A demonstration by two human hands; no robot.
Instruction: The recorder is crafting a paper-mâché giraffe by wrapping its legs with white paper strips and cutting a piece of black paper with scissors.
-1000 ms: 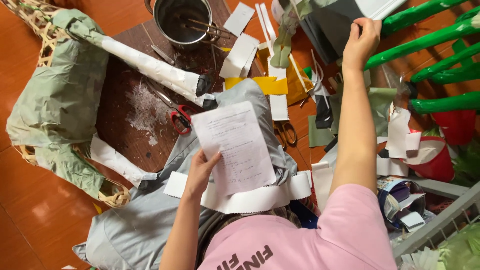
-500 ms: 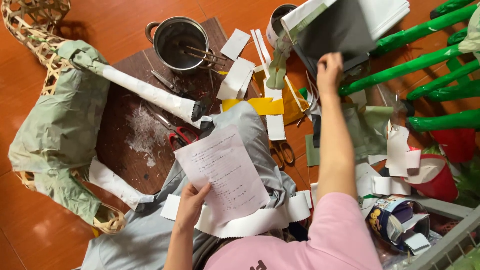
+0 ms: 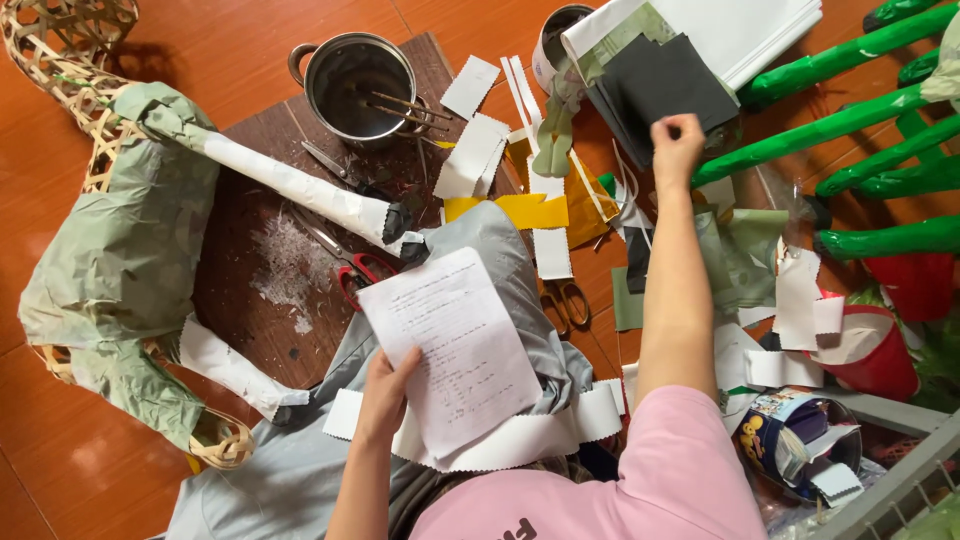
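Left hand [image 3: 385, 395] pinches the lower-left edge of the printed sheet [image 3: 450, 350], grip clamped with thumb on top, tilting it up to face the eyes so it reads easily. Beyond the sheet, the right hand [image 3: 677, 140] stretches far out, fingers closed on the corner of the dark card [image 3: 660, 80] in the paper stack [image 3: 740, 35], seemingly to lift it free.
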